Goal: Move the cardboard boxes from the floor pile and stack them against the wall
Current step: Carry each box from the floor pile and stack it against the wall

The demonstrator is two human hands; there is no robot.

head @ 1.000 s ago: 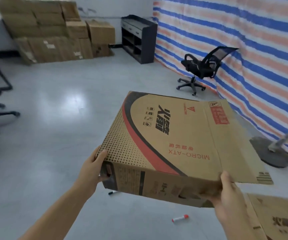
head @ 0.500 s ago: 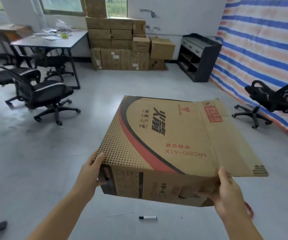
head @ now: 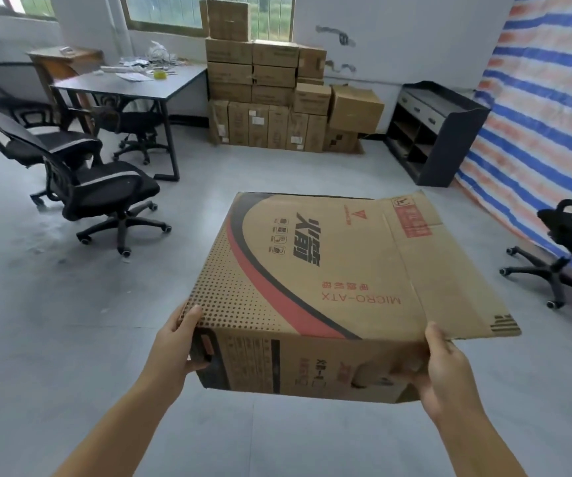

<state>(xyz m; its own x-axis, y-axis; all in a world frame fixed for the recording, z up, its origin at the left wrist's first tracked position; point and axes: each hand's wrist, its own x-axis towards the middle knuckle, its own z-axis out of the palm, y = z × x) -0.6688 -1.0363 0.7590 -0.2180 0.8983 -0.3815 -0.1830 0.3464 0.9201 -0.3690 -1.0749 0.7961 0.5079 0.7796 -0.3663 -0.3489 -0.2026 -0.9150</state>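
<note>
I am gripping the Micro-ATX case carton point(head: 315, 287) with both hands at its near corners. The left hand point(head: 178, 346) is curling round the near-left corner at 7 o'clock, thumb lying on the dotted top face. The right hand point(head: 444, 368) is clamping the near-right edge at 5 o'clock, thumb up against the loose side flap point(head: 449, 270), fingers tucked under the near face. The carton is riding level in the air above the grey floor point(head: 37, 304), in the middle of my view. The wall stack point(head: 264, 94) is standing at 12 o'clock, well apart, between the desk point(head: 126, 80) at 11 and the dark shelf unit point(head: 439, 132) at 1. Judgement: I should be keeping the carton level, pinning that flap, and steering clear of the office chair point(head: 102, 191) at 10.
</note>
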